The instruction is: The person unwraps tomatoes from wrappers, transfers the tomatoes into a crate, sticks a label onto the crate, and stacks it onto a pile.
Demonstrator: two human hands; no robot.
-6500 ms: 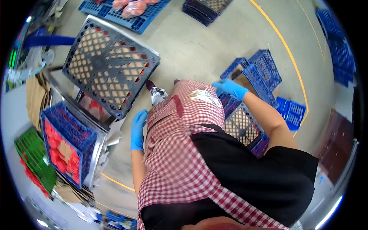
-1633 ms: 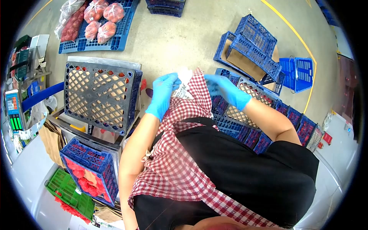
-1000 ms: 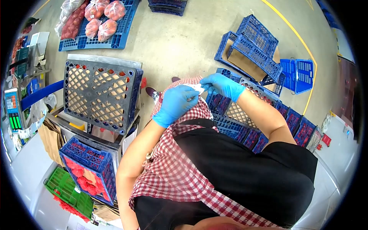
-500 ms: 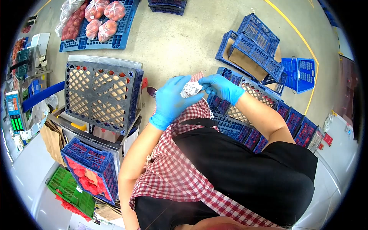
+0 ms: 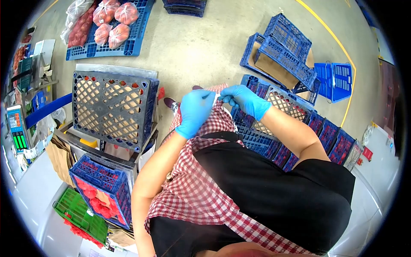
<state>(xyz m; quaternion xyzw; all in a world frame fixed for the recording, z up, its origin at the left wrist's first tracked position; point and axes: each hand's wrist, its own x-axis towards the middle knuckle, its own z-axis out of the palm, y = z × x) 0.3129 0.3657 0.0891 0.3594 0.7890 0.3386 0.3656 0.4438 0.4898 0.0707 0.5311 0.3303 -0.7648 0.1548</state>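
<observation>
Both hands wear blue gloves and meet in front of the red checked apron (image 5: 209, 122). My left hand (image 5: 197, 112) is closed, its fingertips pinching a small white label (image 5: 217, 97), mostly hidden between the hands. My right hand (image 5: 246, 100) has its fingers curled at the label's other side, thumb and forefinger pressed together on its edge. To the left of the hands, a black lattice crate (image 5: 107, 109) lies over a blue crate with red items showing through.
Bagged red produce (image 5: 116, 36) lies on a blue pallet (image 5: 96, 50) at upper left. Blue crates (image 5: 287, 58) are stacked at right, beside lattice-topped crates (image 5: 280, 107). A crate of red items (image 5: 100, 177) and a green crate (image 5: 81, 214) stand lower left.
The label, spread in view half a second ago, is now mostly covered. My left hand has turned and its fingers have closed; my right hand has barely moved.
</observation>
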